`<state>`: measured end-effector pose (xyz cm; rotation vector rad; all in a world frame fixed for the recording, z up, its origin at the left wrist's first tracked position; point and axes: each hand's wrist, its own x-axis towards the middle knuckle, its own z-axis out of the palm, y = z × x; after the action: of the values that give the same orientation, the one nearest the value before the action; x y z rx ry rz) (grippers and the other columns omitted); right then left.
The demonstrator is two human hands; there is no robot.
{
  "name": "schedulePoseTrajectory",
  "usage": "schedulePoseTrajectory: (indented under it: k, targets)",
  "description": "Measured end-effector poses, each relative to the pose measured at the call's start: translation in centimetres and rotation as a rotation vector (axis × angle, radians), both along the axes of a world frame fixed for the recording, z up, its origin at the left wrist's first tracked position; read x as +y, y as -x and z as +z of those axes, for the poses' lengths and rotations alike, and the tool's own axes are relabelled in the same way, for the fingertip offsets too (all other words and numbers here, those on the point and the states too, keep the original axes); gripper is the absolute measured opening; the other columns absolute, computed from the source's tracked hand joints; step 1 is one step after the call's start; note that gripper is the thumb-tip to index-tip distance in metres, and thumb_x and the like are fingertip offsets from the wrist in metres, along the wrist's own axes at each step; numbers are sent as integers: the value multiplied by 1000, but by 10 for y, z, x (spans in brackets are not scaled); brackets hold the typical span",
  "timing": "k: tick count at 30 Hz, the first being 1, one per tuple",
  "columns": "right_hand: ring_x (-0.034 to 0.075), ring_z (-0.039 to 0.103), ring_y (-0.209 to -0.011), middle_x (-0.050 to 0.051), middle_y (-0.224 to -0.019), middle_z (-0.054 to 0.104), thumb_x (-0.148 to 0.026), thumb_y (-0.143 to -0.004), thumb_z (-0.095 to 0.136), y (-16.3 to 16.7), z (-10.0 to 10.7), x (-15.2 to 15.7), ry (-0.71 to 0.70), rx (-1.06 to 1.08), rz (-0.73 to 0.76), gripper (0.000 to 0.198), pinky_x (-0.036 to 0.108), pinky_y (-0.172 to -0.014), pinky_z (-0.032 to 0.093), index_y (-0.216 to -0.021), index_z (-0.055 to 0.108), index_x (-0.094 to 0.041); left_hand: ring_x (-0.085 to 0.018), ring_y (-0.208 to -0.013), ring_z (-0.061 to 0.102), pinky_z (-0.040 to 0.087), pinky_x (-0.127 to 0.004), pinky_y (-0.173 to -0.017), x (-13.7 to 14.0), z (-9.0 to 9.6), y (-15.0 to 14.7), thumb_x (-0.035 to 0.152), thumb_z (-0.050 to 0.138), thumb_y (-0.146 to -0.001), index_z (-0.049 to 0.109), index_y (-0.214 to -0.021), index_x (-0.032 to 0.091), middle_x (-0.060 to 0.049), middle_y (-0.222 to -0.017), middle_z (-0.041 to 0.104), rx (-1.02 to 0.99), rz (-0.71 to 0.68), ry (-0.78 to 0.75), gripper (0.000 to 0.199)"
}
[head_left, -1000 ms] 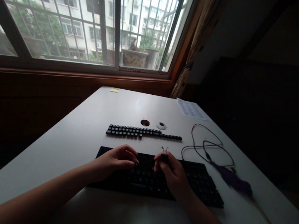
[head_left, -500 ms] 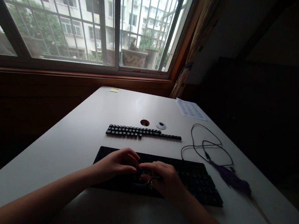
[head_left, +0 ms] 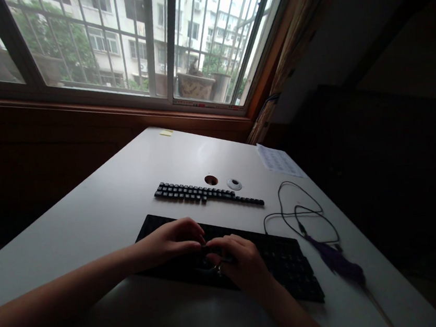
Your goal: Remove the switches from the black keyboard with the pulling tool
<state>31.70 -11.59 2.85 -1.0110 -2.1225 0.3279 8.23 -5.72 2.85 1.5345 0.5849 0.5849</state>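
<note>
A black keyboard [head_left: 288, 260] lies across the near part of the table under both hands. My left hand [head_left: 175, 237] is over its middle, thumb and fingertips closed on a small dark piece that looks like a keycap [head_left: 204, 248]. My right hand [head_left: 238, 253] meets it there, its index fingertip against the left fingertips. Tucked in my right hand's curled fingers is a small dark-handled tool with a curved wire end, seemingly a keycap puller [head_left: 218, 270]. Loose black keycaps [head_left: 189, 190] stand in rows beyond the keyboard.
The white table [head_left: 101, 208] has a round cable hole [head_left: 211, 180] with its cover ring [head_left: 234, 184] beside it. A black cable [head_left: 282, 214] loops at right, near a purple feathery thing on a stick [head_left: 342, 265]. Printed paper [head_left: 278, 161] and a yellow note [head_left: 166, 133] lie farther back.
My left fingertips have drawn closer together and my right index fingertip has come up against them. The tool's wire end has turned slightly. The keyboard and keycap rows look unmoved.
</note>
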Motion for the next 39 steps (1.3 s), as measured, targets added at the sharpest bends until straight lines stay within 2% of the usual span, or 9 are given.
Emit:
schedulePoseTrajectory:
  k: [7, 11, 13, 16, 18, 22, 26, 29, 39]
  targets:
    - [14, 61, -58, 0, -76, 71, -24, -83, 70, -33, 11, 27, 117, 46, -270, 16, 25, -58, 49, -99, 71, -22, -22, -102, 62, 48, -36, -91, -4, 9, 0, 40, 62, -90, 65, -106, 20, -6, -107, 68, 74, 25, -78, 26]
    - [16, 65, -63, 3, -82, 75, -30, -82, 71, -48, 17, 57, 123, -28, -328, 18, 27, -63, 51, -96, 72, -20, -20, -94, 63, 51, -33, -83, -4, 18, 4, 37, 61, -90, 65, -104, 19, -7, -104, 68, 7, 91, -92, 23]
    - [17, 66, -62, 3, -78, 74, -33, -82, 71, -50, 17, 75, 126, -107, -348, 21, 28, -64, 51, -97, 73, -19, -19, -88, 63, 52, -32, -78, 2, 22, 10, 36, 59, -91, 64, -102, 17, -7, -98, 68, -49, 203, -134, 22]
    - [20, 71, -79, 5, -90, 76, -34, -83, 70, -49, 15, 99, 156, -224, -371, 20, 29, -74, 52, -98, 73, -22, -18, -84, 63, 52, -32, -75, 23, 21, 28, 36, 59, -91, 62, -98, 17, -6, -92, 67, -72, 496, -282, 20]
    - [21, 71, -86, 5, -93, 76, -33, -84, 69, -44, 12, 113, 200, -315, -409, 21, 28, -76, 52, -101, 73, -23, -19, -88, 62, 52, -34, -78, 44, 13, 46, 38, 62, -88, 61, -98, 17, -5, -94, 65, -5, 691, -440, 23]
    - [22, 71, -87, 6, -93, 76, -32, -82, 70, -33, 6, 130, 250, -427, -422, 19, 28, -74, 51, -99, 75, -24, -24, -99, 59, 55, -39, -80, 85, -19, 78, 46, 67, -82, 57, -110, 18, -9, -114, 57, 224, 854, -663, 41]
    - [24, 70, -90, 7, -96, 76, -35, -83, 69, -23, -1, 135, 253, -463, -428, 23, 31, -78, 50, -103, 74, -25, -29, -107, 53, 54, -42, -80, 105, -50, 90, 51, 69, -78, 54, -117, 19, -11, -117, 52, 421, 854, -780, 53]
    - [25, 70, -92, 8, -97, 76, -36, -84, 66, -20, -5, 136, 250, -478, -437, 25, 32, -79, 50, -106, 74, -25, -31, -109, 50, 48, -45, -88, 107, -61, 91, 49, 67, -80, 51, -123, 19, -12, -119, 53, 541, 806, -886, 55]
    - [25, 70, -94, 8, -101, 76, -35, -86, 65, -24, -14, 137, 218, -435, -445, 26, 33, -84, 51, -108, 73, -25, -29, -104, 54, 40, -45, -95, 104, -56, 89, 45, 62, -84, 51, -123, 18, -12, -118, 56, 599, 750, -948, 49]
